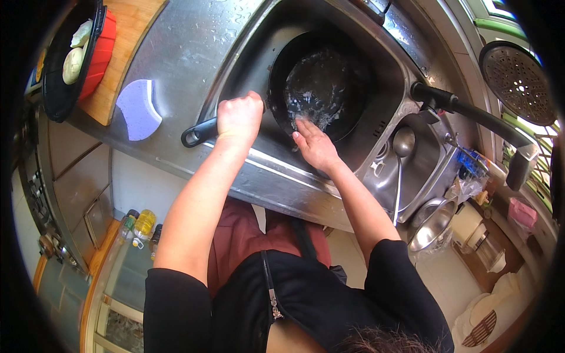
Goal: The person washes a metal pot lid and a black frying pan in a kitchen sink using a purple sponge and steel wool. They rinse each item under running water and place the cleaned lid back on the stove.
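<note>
A black frying pan [276, 75] rests in the large stainless steel sink basin [251, 66], with water splashing over its inside. My left hand [240, 115] is closed around the pan's black handle [199, 133], which reaches out over the sink's front rim. Over the near side of the pan, my right hand [315, 143] is held flat with its fingers extended at the splashing water. I see nothing held in it. Whether its fingertips touch the pan's surface cannot be made out.
Left of the basin lies a purple sponge [139, 110] on the steel counter. A red and black bowl [99, 57] stands on a wooden board [132, 26]. To the right are a black faucet [476, 106], a small basin [419, 176] with a ladle [403, 142], and metal bowls [432, 229].
</note>
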Available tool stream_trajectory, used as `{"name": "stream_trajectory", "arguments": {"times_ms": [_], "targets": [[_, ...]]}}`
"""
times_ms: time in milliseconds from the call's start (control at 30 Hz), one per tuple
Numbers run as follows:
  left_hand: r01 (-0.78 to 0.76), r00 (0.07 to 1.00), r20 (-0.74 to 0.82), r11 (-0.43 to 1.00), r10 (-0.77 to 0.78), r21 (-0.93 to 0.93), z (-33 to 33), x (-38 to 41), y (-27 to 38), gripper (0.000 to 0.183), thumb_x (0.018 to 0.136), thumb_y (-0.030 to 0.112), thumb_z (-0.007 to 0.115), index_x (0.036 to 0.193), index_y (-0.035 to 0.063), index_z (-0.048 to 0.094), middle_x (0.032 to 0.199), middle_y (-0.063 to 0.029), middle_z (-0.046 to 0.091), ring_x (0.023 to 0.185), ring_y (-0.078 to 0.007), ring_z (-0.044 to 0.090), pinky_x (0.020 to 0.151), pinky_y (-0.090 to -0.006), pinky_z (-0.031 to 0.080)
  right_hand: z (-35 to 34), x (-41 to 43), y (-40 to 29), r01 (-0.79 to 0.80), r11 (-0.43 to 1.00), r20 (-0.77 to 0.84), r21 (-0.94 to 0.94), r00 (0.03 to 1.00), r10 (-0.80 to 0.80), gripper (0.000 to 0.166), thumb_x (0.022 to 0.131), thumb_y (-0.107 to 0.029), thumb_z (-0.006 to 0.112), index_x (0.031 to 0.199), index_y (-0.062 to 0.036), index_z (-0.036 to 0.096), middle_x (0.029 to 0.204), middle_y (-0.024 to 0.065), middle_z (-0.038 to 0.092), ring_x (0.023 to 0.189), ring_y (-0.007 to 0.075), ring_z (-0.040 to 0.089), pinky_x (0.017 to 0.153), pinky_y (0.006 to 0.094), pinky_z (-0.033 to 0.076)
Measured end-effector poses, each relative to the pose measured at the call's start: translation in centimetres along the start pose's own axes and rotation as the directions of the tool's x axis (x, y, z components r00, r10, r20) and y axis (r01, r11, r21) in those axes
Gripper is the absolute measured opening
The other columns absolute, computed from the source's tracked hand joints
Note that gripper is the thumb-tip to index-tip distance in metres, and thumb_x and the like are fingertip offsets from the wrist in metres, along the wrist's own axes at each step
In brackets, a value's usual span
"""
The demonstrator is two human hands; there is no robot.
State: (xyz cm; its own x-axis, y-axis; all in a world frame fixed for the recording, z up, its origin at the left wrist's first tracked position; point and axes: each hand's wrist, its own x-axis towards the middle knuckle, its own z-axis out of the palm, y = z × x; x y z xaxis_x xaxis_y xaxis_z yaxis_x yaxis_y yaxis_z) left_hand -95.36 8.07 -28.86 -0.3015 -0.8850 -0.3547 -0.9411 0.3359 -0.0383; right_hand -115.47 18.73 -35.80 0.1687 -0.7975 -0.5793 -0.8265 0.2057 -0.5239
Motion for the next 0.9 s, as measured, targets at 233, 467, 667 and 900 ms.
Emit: {"name": "stream_trajectory", "arguments": {"times_ms": [233, 467, 667, 900], "targets": [[-0.026, 0.999, -0.032, 0.999, 0.026, 0.02, 0.1, 0.0, 0.1, 0.001, 0.078, 0.009, 0.062, 0.078, 0.0102, 0.062, 0.065, -0.0082, 0.068, 0.064, -0.0212, 0.071, 0.058, -0.0329, 0.055, -3.2, 2.1, 4.1, -0.135, 0.878, -0.087, -0.459, 0.99, 0.107, 0.062, 0.095, -0.047, 0.04, 0.144, -0.0096, 0.036, 0.152, 0.0101, 0.03, 0.139, 0.0261, 0.031, 0.113, 0.0482, 0.024], [0.005, 1.0, -0.005, 1.0, -0.005, 0.02, 0.0, 0.2, 0.5, 0.003, 0.078, 0.008, 0.061, 0.081, 0.0089, 0.062, 0.069, -0.0107, 0.069, 0.068, -0.0236, 0.071, 0.061, -0.0343, 0.056, -0.1, 7.6, -5.3, 0.051, 0.865, -0.148, 0.5, 0.989, 0.027, 0.069, 0.099, -0.047, 0.033, 0.148, 0.0005, 0.021, 0.154, 0.0244, 0.016, 0.145, 0.0315, 0.013, 0.117, 0.0345, 0.013], [0.021, 0.996, 0.087, 1.0, -0.021, -0.003, -0.6, 0.3, 0.2, 0.005, 0.082, 0.008, 0.059, 0.085, 0.0073, 0.063, 0.074, -0.0117, 0.07, 0.072, -0.025, 0.072, 0.063, -0.036, 0.057, -0.7, 0.7, -2.0, 0.02, 0.988, 0.018, 0.15, 1.0, -0.023, 0.061, 0.099, -0.045, 0.034, 0.145, -0.005, 0.033, 0.151, 0.0163, 0.03, 0.141, 0.0266, 0.026, 0.115, 0.0375, 0.02], [-0.018, 0.999, -0.045, 0.996, 0.022, 0.088, -0.1, 0.3, 0.3, 0.006, 0.082, 0.011, 0.059, 0.079, 0.0109, 0.065, 0.066, -0.0061, 0.069, 0.064, -0.0196, 0.071, 0.058, -0.0317, 0.055, -5.4, -3.4, 4.0, -0.043, 0.783, -0.03, -0.621, 0.999, 0.031, 0.049, 0.089, -0.024, 0.048, 0.132, -0.0006, 0.05, 0.14, 0.0128, 0.048, 0.128, 0.0278, 0.046, 0.108, 0.0466, 0.033]]}}
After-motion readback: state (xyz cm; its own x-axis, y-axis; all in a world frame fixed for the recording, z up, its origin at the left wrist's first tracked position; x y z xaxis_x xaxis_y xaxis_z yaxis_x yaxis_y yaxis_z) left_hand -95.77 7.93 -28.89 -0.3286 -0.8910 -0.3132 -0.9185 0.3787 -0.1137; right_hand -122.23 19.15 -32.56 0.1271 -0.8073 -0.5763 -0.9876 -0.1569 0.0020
